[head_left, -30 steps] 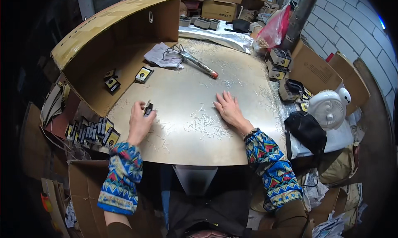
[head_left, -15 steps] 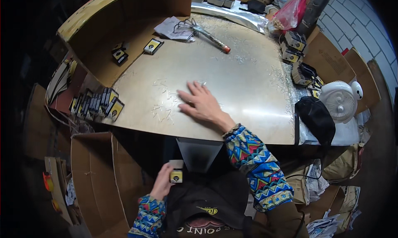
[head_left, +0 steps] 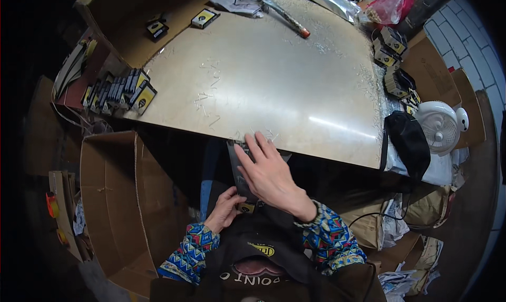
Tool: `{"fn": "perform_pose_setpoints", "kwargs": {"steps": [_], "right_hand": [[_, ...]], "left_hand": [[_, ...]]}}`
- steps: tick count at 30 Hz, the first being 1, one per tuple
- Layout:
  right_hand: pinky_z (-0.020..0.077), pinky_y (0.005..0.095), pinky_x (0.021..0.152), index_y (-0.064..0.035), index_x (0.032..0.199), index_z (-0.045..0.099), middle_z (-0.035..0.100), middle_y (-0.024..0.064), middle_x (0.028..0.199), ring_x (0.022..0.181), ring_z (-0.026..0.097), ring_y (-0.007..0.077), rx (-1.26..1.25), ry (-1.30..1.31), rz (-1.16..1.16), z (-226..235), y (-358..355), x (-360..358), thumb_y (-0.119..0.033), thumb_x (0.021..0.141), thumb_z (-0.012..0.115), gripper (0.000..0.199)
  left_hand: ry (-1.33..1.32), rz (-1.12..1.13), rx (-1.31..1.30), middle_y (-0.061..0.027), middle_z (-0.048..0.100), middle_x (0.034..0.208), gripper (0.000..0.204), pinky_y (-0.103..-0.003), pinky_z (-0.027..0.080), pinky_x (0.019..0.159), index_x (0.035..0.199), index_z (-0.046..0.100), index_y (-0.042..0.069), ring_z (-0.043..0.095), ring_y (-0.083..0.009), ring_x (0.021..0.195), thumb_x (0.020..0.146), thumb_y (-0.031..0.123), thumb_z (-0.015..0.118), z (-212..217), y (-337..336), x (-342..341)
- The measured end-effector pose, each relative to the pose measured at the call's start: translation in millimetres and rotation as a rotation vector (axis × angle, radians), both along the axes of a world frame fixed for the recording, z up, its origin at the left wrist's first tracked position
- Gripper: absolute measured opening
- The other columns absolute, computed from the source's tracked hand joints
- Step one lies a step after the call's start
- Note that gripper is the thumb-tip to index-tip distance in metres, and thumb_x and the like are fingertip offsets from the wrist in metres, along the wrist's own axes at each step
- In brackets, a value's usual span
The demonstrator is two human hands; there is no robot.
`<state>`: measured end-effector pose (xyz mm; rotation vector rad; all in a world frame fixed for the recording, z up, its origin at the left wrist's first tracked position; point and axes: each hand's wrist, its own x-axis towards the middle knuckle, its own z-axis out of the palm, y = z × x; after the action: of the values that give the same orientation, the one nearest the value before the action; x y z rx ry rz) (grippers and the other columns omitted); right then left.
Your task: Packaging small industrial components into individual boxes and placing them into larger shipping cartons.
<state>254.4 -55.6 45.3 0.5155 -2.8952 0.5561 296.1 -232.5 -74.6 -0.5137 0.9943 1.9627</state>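
Hands [head_left: 247,189] on small black-and-yellow packet [head_left: 245,208]

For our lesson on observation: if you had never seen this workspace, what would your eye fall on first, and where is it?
First, the big shiny metal tabletop filling the middle. At its near edge the right hand lies flat on a dark sheet, while the left hand pinches a small yellow-and-black packet just below. A row of similar packets stands at the table's left edge, and a white fan sits at the right.

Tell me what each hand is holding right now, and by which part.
The left hand pinches a small yellow-and-black packet at its left end. The right hand lies flat on a dark sheet, gripping nothing.
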Motion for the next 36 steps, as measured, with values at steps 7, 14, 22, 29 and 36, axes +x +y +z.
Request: {"fn": "perform_pose_setpoints", "kwargs": {"steps": [7, 14, 22, 29, 36], "right_hand": [[0.0475, 0.0388, 0.086, -0.0041, 0.101, 0.066, 0.062, 0.0108, 0.106, 0.099, 0.056, 0.031, -0.425, -0.153, 0.004, 12, 27, 17, 0.008, 0.073, 0.057, 0.031], [0.048, 0.0376, 0.079, -0.0014, 0.106, 0.062, 0.059, 0.0121, 0.107, 0.095, 0.056, 0.0291, -0.042, -0.202, 0.146, -64, -8, 57, -0.004, 0.075, 0.06, 0.032], [0.0547, 0.0392, 0.065, 0.0019, 0.104, 0.065, 0.068, 0.0193, 0.092, 0.078, 0.068, 0.0364, -0.625, -0.203, 0.018, -50, 2, 59, -0.009, 0.09, 0.063, 0.018], [0.0539, 0.0361, 0.068, 0.0011, 0.098, 0.065, 0.068, 0.0165, 0.091, 0.078, 0.068, 0.0297, -0.686, -0.175, -0.163, -37, 2, 38, -0.008, 0.085, 0.069, 0.017], [0.0517, 0.0385, 0.086, 0.0019, 0.097, 0.066, 0.065, 0.0202, 0.117, 0.099, 0.064, 0.0346, -0.676, 0.114, -0.11, -28, -3, 24, -0.005, 0.08, 0.072, 0.019]], "left_hand": [[0.318, -0.18, -0.26, -0.0072, 0.06, 0.113, 0.051, -0.029, 0.051, 0.083, 0.127, 0.044, 0.005, 0.061, -0.0149, 0.099, 0.082, 0.004, 0.068, 3, 3, 16], [1.1, -0.203, -0.853, -0.023, 0.054, 0.113, 0.076, -0.044, 0.047, 0.092, 0.134, 0.032, 0.0, 0.057, -0.0411, 0.105, 0.073, 0.012, 0.075, -10, 17, 32], [1.228, -0.372, -0.981, -0.0174, 0.056, 0.109, 0.08, -0.043, 0.05, 0.083, 0.138, 0.04, 0.004, 0.057, -0.0368, 0.103, 0.068, 0.012, 0.078, 7, -28, 31], [1.239, -0.116, -0.916, -0.0202, 0.055, 0.113, 0.074, -0.041, 0.049, 0.087, 0.132, 0.042, 0.001, 0.059, -0.0383, 0.102, 0.068, 0.008, 0.078, 45, -2, 0], [1.401, 0.017, -0.914, -0.0215, 0.057, 0.114, 0.074, -0.042, 0.051, 0.084, 0.132, 0.042, 0.0, 0.06, -0.0399, 0.1, 0.068, 0.009, 0.08, 61, 18, -18]]}}
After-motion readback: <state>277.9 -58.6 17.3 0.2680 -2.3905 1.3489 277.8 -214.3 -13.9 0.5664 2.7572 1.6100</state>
